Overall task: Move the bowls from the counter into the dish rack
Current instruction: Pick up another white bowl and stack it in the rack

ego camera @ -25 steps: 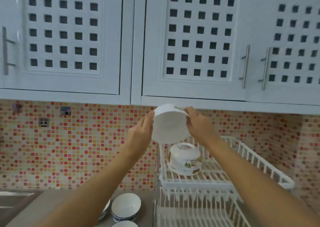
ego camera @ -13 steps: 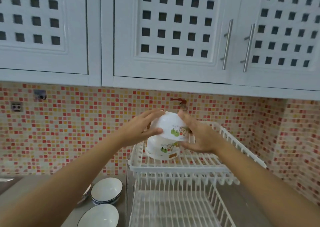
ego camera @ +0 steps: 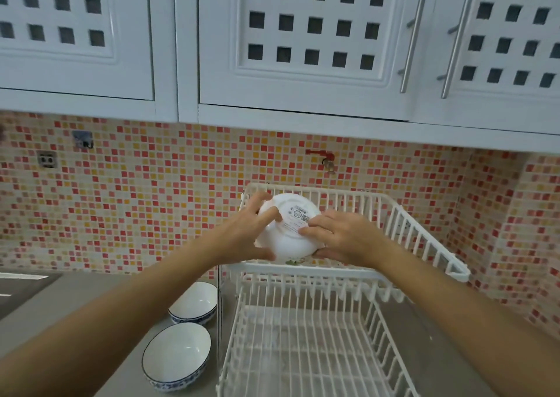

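A white bowl (ego camera: 288, 236) lies upside down at the front left of the upper tier of the white dish rack (ego camera: 424, 245), its base with a printed label facing me. My left hand (ego camera: 242, 236) grips its left side and my right hand (ego camera: 339, 239) holds its right side, fingers on the base. A bit of floral print shows under its lower edge, so whether another bowl lies beneath it I cannot tell. Two white bowls with blue rims stand on the grey counter left of the rack, one further back (ego camera: 194, 301) and one nearer (ego camera: 176, 358).
The rack's lower tier (ego camera: 303, 351) holds nothing. White cabinets with metal handles (ego camera: 412, 42) hang above. A red tap (ego camera: 325, 158) juts from the mosaic tile wall behind the rack. A sink edge (ego camera: 18, 281) shows at far left.
Both hands have lowered the white bowl from in front of the cabinets down onto the upper tier, turning it upside down over the floral bowl there. The view has tilted downward.
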`<move>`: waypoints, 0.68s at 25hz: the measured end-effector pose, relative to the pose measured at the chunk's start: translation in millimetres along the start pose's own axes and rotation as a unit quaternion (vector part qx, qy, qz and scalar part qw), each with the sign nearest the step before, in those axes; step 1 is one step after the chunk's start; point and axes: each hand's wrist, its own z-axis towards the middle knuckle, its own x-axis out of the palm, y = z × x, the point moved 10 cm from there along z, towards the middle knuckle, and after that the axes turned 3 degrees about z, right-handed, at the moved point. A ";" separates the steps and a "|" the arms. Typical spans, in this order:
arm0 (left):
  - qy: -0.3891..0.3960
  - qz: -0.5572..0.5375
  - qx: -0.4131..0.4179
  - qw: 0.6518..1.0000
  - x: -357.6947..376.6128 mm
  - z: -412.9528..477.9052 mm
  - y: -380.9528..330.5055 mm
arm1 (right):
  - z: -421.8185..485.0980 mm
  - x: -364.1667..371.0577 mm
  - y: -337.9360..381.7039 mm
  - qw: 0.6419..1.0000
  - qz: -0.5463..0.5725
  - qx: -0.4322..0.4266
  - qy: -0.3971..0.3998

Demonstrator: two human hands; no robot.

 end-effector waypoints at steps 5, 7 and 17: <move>0.034 -0.002 -0.001 0.999 5.1 0.0 -1.9 | 0.2 17.4 -5.9 0.994 0.070 0.047 0.071; 0.050 0.001 -0.004 0.999 5.8 -1.5 -3.9 | -1.7 20.0 -5.4 0.991 0.078 0.054 0.090; 0.094 -0.014 -0.028 0.995 0.0 -5.0 -6.5 | -3.3 14.3 -20.7 0.978 0.123 0.110 0.127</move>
